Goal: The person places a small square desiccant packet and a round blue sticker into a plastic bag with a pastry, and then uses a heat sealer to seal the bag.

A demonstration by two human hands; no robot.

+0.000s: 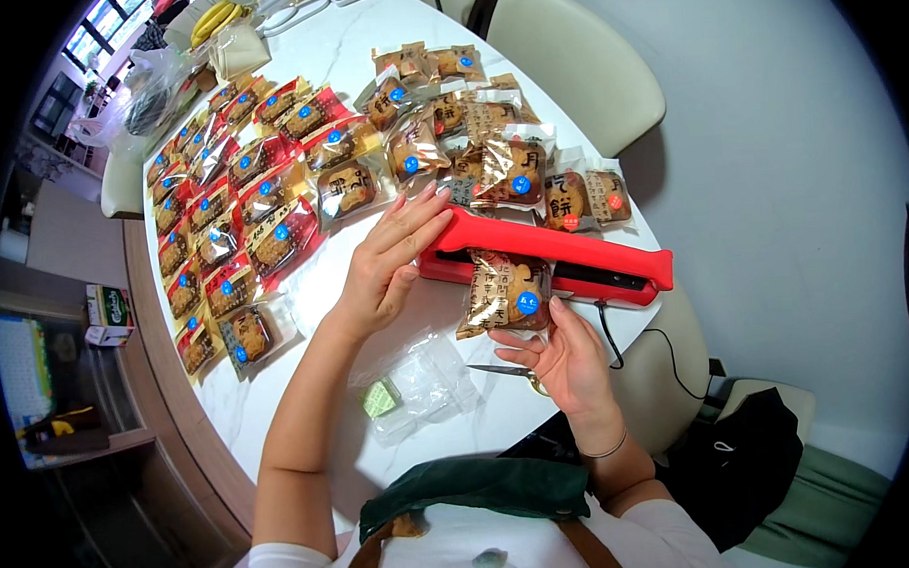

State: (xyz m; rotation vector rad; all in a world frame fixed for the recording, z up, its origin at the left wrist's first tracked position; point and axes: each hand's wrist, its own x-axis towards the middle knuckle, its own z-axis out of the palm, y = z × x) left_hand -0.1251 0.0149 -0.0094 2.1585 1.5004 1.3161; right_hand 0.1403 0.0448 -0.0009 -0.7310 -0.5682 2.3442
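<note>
A red impulse heat sealer (611, 250) lies across the marble-patterned table in front of me. My left hand (393, 260) is laid flat over the left end of its upper arm, fingers straight and not wrapped around it. The open edge of a clear printed pouch with a round baked cake, likely a mooncake (509, 293), reaches into the slot between the sealer's arm and base. My right hand (565, 348) holds this pouch from below, thumb at its right edge and fingers under its lower edge. A blue round sticker (528, 303) is on the pouch's front.
Scissors (502, 369) and clear plastic bags (428, 386) with a small green packet (380, 398) lie nearer me. Several bagged cakes (273, 238) cover the left, more (510, 169) lie behind the sealer. A black cord (611, 338) runs off the right edge by a chair (660, 367).
</note>
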